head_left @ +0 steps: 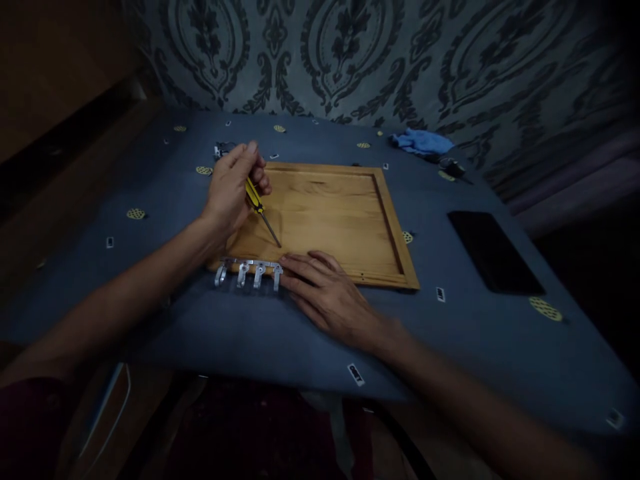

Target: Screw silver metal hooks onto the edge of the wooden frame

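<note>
My left hand [233, 187] is closed around a screwdriver [255, 197] with a yellow and black handle. Its thin metal shaft slants down to the right, its tip over a shallow wooden tray-like panel [325, 213] with a raised rim. Along the panel's near left edge runs a silver hook rail [259, 273] with several hooks hanging toward me. My right hand [327, 293] lies on the near edge, fingers stretched out and touching the right end of the rail. The screwdriver tip is apart from the rail. My left fingertips are partly hidden.
A dark flat rectangular device [495, 252] lies at the right on the blue-grey cloth. At the back right sit a crumpled blue cloth [423, 142] and a small dark object [453, 168]. Small metal parts [219, 151] lie behind my left hand. A patterned wall [345, 60] bounds the back.
</note>
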{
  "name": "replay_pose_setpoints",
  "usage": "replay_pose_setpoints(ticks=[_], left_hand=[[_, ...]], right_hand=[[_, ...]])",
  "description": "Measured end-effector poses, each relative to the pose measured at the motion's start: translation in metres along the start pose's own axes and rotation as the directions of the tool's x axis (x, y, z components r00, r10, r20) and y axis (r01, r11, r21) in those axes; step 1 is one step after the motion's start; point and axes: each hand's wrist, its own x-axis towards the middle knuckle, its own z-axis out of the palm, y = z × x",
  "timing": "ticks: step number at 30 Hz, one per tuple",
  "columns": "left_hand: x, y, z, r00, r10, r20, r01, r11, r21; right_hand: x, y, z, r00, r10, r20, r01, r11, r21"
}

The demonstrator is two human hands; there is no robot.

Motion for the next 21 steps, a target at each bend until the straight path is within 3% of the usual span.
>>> replay_pose_setpoints(ticks=[2, 4, 7, 15, 21], left_hand=[[0.007, -0.008, -0.012, 1.0, 0.008, 0.014, -0.01, 0.991, 0.135], [0.013, -0.014, -0.023, 0.997, 0.061, 0.04, -0.072, 0.898, 0.434], [0.019, -0.02, -0.037, 0.994, 0.077, 0.083, -0.111, 0.8, 0.59], [0.007, -0.013, -0.038, 0.95, 0.055, 0.308, -0.302, 0.419, 0.856], [0.014, 0.008, -0.048, 0.94, 0.055, 0.336, -0.34, 0.207, 0.917]], right_hand=[[0.0, 0.0, 0.0, 1.0, 0.001, -0.001, -0.001, 1.0, -0.011], [-0.001, 0.0, 0.0, 1.0, -0.003, -0.004, 0.003, 1.0, -0.018], [-0.001, 0.0, 0.0, 1.0, 0.003, 0.002, -0.003, 1.0, -0.017], [0.0, -0.001, -0.001, 1.0, 0.008, -0.014, -0.008, 1.0, -0.018], [-0.001, -0.001, 0.001, 1.0, 0.0, -0.02, 0.0, 1.0, -0.018]])
